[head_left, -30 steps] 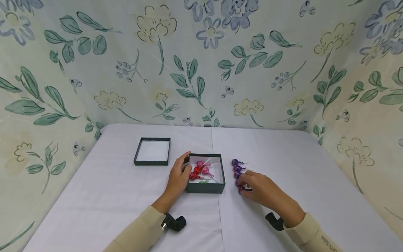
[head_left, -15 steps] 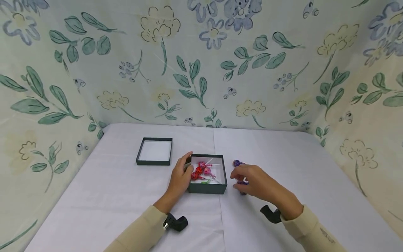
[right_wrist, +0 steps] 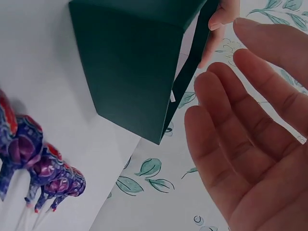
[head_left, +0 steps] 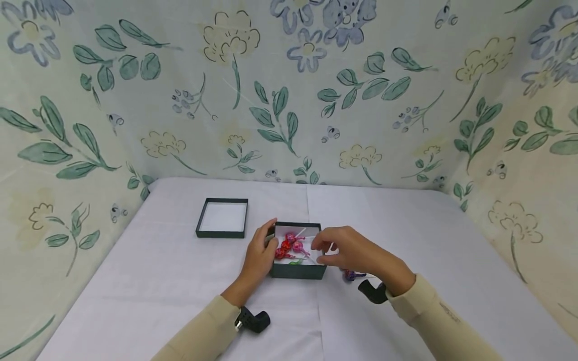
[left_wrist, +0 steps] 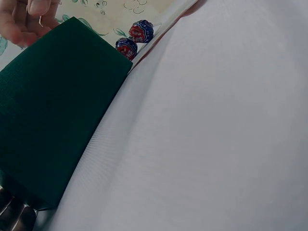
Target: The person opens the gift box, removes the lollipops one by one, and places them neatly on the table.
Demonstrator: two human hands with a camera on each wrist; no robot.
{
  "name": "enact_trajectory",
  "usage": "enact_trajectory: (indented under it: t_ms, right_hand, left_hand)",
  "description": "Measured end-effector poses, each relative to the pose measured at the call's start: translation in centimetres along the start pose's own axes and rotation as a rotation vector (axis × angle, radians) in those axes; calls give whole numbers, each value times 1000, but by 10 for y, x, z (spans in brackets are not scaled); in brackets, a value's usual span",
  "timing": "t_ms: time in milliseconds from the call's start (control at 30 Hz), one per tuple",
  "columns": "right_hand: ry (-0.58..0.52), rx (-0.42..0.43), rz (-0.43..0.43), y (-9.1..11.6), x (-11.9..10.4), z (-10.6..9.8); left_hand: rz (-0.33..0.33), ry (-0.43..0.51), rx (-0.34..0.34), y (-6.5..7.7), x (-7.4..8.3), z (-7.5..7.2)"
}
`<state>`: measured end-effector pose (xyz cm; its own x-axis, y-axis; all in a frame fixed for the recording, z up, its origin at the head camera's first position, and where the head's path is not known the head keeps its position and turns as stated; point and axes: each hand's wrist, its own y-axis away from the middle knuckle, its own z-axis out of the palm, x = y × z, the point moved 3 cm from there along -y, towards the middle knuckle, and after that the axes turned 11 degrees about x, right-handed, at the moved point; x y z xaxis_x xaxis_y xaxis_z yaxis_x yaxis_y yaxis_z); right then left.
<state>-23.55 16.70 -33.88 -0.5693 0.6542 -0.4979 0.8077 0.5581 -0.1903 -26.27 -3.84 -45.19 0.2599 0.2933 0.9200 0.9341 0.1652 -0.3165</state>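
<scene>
Your left hand point(head_left: 257, 256) is gripping the dark green box point(head_left: 298, 272) by its left wall, and your right hand point(head_left: 352, 250) is hanging over the right wall with its fingers loosely bent. The head view is hiding the palm side of your right hand; the right wrist view is showing it, fingers relaxed and free.

Behind everything, a floral fabric backdrop point(head_left: 271, 150) is filling the head view. In front of it, a white-covered table point(head_left: 135, 301) is spreading out beneath your arms. On it, near the middle, the box is standing open: the head view is showing its white inside, while the left wrist view is giving you plain outer walls and the right wrist view only a sliver of interior. Farther off to the left, a shallow matching lid point(head_left: 220, 234) is lying white side up, appearing only in the head view.

Purple-wrapped lollipops point(right_wrist: 48, 167) are lying right of the box. Your right arm is covering most of them in the head view; the right wrist view is showing several in a row, the left wrist view two round heads. Inside the box, red and pink lollipops point(head_left: 286, 245) are clustering toward the left, beside a green wrapper point(head_left: 295, 261) near the front wall.
</scene>
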Motion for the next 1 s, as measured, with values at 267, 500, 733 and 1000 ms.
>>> enact_trajectory:
  t_ms: [267,500,733,1000]
  right_hand:
    - [-47,-82,-4,-16,0,10]
    - [-100,-161,-2,-28,4,16]
    - [-125,-230,24,-36,5,23]
    - [-78,-319,16,-46,6,36]
  left_hand:
    - [3,-13,-4,1,-1,0]
    - [13,-6,-4,0,-1,-1]
    - [7,4,-7,-1,-1,0]
    - [22,16,-5,0,1,-1]
